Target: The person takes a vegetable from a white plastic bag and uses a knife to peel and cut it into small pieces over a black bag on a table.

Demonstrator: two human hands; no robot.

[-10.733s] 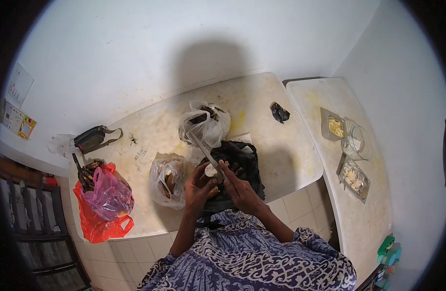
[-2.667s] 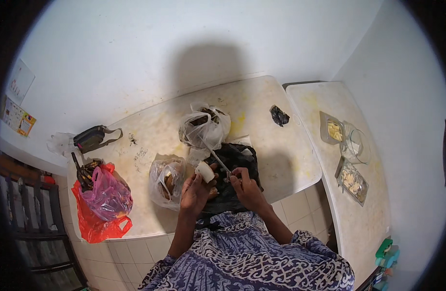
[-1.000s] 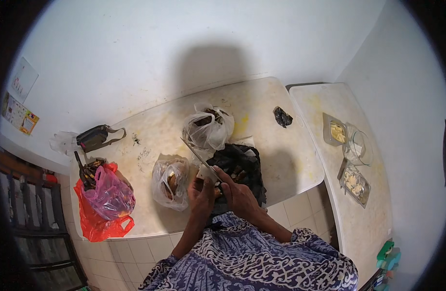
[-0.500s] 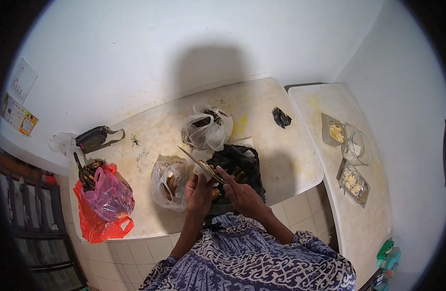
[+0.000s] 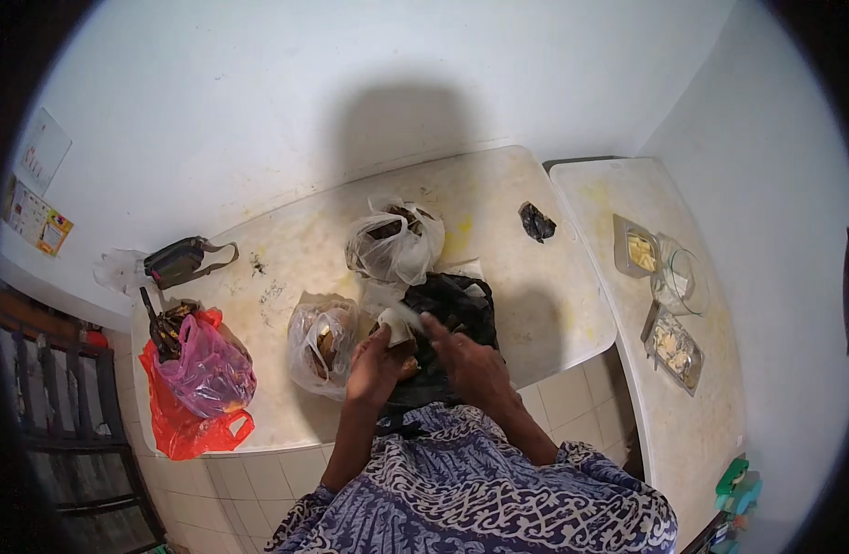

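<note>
My left hand (image 5: 374,369) is closed around a pale, partly brown-skinned chunk of root vegetable (image 5: 396,327), over the near edge of a black plastic bag. A knife (image 5: 412,317), smeared by motion, is in my right hand (image 5: 478,371), its blade by the chunk. Brown-skinned pieces lie on the black bag (image 5: 481,321) under my hands. Left of them sits a clear plastic bag (image 5: 303,353) with brown produce inside. Behind stands a whitish plastic bag (image 5: 417,264) holding dark brown pieces.
At the left are dark bananas (image 5: 173,334), a purple bag (image 5: 203,369), a red bag (image 5: 171,434) and a dark pouch (image 5: 175,263). A crumpled black bag (image 5: 537,222) lies back right. The right table (image 5: 711,369) holds metal trays (image 5: 674,349) of pale pieces and a glass bowl (image 5: 690,300).
My right hand has turned and shifted slightly right, and the knife blade, sharp before, is now blurred. The pale chunk has tilted more upright in my left hand.
</note>
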